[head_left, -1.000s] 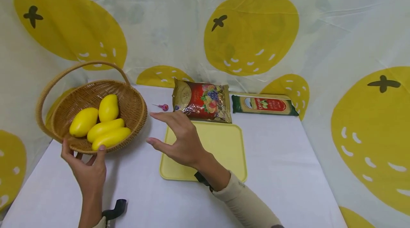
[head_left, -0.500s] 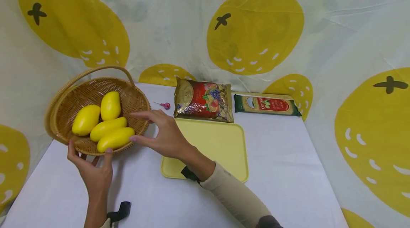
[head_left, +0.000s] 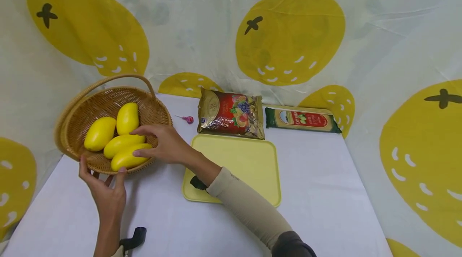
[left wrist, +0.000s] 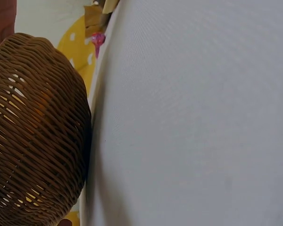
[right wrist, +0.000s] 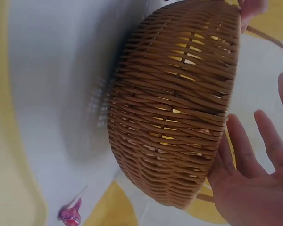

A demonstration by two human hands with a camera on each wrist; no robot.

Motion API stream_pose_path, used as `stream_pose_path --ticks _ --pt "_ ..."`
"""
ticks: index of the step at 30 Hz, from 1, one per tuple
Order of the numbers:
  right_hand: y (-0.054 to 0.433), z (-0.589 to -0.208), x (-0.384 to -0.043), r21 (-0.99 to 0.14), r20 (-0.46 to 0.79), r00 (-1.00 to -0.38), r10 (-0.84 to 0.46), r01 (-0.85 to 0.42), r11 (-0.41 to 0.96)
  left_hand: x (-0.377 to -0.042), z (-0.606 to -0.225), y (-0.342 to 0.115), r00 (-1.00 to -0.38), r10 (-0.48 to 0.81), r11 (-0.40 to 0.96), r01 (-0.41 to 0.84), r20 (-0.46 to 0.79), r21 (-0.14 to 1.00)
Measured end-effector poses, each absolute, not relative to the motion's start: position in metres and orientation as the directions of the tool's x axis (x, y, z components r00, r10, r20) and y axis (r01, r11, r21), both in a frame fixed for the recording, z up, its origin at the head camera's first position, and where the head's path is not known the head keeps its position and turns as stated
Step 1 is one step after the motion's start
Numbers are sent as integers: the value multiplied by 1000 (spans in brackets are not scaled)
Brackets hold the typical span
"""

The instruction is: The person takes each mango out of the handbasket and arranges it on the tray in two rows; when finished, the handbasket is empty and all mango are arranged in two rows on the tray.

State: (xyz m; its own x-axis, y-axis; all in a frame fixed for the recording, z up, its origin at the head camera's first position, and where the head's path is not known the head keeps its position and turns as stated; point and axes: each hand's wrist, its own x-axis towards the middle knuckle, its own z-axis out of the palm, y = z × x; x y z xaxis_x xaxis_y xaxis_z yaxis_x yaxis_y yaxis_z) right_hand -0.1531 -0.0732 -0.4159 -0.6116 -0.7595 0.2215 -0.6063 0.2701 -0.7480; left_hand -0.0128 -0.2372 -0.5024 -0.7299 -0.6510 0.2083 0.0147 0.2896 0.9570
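Fingers spread, the right hand (head_left: pixel 164 144) extends over yellow mangoes (head_left: pixel 122 145) in a wicker basket (head_left: pixel 102 102) whose rim the left hand (head_left: pixel 108 195) grips.

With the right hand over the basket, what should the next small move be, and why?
Probably curl the right hand onto the front yellow fruit: it is poised open over the fruit, no grip shows, and the left hand holds the basket.
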Motion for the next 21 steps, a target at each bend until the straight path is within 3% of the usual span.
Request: stream_pose_path --ticks 10,21 --pt "-105 -404 -171 -645 -64 -528 -847 -625 439 -13 -501 -237 -736 -638 305 27 226 952" --pt "-130 -406 -187 -681 -267 -447 -854 -539 495 -12 -506 -238 -735 -637 328 14 232 945"
